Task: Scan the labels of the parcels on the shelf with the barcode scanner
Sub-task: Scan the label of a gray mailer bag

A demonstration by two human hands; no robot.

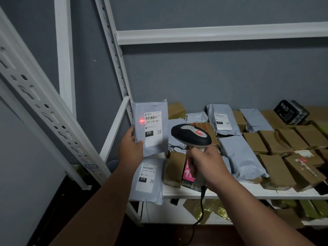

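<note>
Left hand: we see our left hand (130, 148) gripping the grey plastic mailer parcel (150, 127) by its lower left edge, thumb curled over the front.
Right hand: our right hand (204, 165) is wrapped tight round the handle of the black-and-grey corded barcode scanner (191, 134).
Scanner: its head points far-left at the parcel; a red dot lies just left of the white label (154, 128).
Parcel: upright, long axis vertical, held above the shelf's left end.
Shelf: the white metal shelf (248, 192) carries grey mailers and brown paper packets (276, 172).
</note>
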